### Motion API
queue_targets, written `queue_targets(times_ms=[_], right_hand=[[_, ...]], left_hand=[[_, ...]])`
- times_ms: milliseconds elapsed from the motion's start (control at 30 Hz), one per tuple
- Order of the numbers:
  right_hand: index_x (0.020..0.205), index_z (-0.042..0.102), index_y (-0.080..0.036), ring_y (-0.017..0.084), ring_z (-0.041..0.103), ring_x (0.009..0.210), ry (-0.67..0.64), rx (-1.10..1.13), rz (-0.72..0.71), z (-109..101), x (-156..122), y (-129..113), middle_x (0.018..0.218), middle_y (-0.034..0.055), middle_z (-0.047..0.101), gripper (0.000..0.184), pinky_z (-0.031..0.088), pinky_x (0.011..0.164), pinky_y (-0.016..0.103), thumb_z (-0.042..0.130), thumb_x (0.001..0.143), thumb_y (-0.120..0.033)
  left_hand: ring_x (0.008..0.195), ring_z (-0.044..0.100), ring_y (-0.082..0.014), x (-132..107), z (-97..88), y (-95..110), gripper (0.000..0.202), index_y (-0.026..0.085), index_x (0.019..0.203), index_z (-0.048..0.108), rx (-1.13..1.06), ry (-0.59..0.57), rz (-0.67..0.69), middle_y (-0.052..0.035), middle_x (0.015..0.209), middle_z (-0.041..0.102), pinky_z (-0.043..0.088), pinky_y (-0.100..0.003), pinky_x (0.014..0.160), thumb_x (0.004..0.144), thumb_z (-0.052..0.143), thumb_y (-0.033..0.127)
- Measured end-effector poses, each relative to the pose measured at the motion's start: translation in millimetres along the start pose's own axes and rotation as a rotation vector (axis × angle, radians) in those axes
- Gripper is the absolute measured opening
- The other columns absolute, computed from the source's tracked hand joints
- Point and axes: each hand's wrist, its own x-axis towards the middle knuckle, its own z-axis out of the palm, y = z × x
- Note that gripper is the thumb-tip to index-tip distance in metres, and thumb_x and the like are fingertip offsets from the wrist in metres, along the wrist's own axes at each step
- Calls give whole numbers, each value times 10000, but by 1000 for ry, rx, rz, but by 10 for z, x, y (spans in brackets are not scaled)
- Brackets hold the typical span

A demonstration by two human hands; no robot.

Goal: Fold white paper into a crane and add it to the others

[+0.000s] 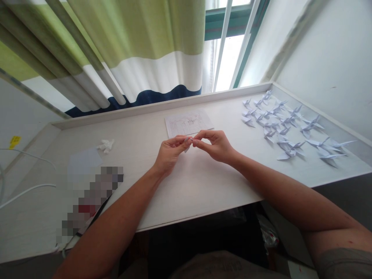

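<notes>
A small piece of folded white paper (186,148) is held above the desk between my two hands, mostly covered by the fingers. My left hand (169,155) is closed, pinching it between thumb and fingers. From the other side, the thumb and forefinger of my right hand (217,147) pinch together at its upper tip. Behind the hands lies a printed sheet or pad of paper (188,121). Over on the right of the desk, several white paper cranes (286,126) stand grouped together.
The white desk (145,139) has a raised rim at the back and sides. To the left are a crumpled white tissue (106,146), pale paper (84,162), a pixelated object (95,197) by my left forearm, and white cables (31,190). A green, white and navy curtain (139,42) hangs behind.
</notes>
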Motion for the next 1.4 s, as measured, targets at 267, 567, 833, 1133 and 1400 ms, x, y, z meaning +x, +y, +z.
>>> queue_targets(times_ms=[267,567,833,1133,1400], right_hand=[[857,801,-208,195,712,820,20,-1,49,-27,10,1,815,32,788,299,561,799,374,841,871,-503],[804,768,-181,174,715,779,-22,260,211,-22,50,-35,784,33,768,334,595,777,365,939,765,-465],[816,736,-178,164,733,815,-110,375,253,-78,65,-22,829,33,784,338,602,763,331,957,755,-426],[838,746,-180,163,750,824,-109,402,274,-101,79,-29,823,20,785,339,622,788,335,978,724,-399],[852,782,-180,170,752,858,-177,375,261,-127,80,7,840,33,805,275,613,880,373,920,813,-414]], left_hand=[[713,546,-145,-23,13,29,270,253,804,871,94,24,58,-22,751,747,432,-317,672,693,982,472],[702,533,-132,-37,30,55,255,262,797,872,67,-20,73,-18,768,723,429,-313,657,687,988,460],[727,547,-141,-51,29,71,211,267,806,874,78,-60,87,-31,834,739,441,-319,671,724,968,437],[661,508,-124,-57,32,62,260,221,839,863,99,-68,35,-13,700,680,431,-301,647,748,949,450],[661,574,-133,-56,36,54,300,219,787,831,77,-20,60,-23,716,739,456,-304,631,683,994,448]])
